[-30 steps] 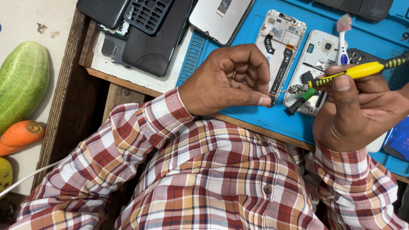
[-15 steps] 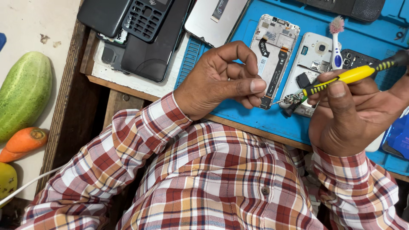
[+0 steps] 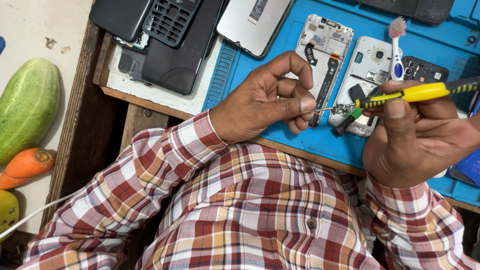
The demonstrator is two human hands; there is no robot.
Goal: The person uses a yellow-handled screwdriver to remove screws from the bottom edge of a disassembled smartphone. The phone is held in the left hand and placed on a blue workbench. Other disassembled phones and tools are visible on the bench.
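My left hand is raised over the blue work mat, thumb and fingertips pinched at the metal tip of a yellow-handled screwdriver. Whether something tiny sits between the fingers cannot be made out. My right hand grips the screwdriver's handle, holding it level and pointing left. Several small metal bits cling to the tip. Behind the hands lie two opened phones with bare insides: one with a silver frame, one white.
A toothbrush rests on the white phone. Black phone covers, a keypad frame and a screen panel lie at the back left. On the left floor are a green gourd and a carrot.
My left hand has lifted off the mat and brought its fingertips up to the screwdriver tip. The right hand raised the screwdriver slightly and turned it more level.
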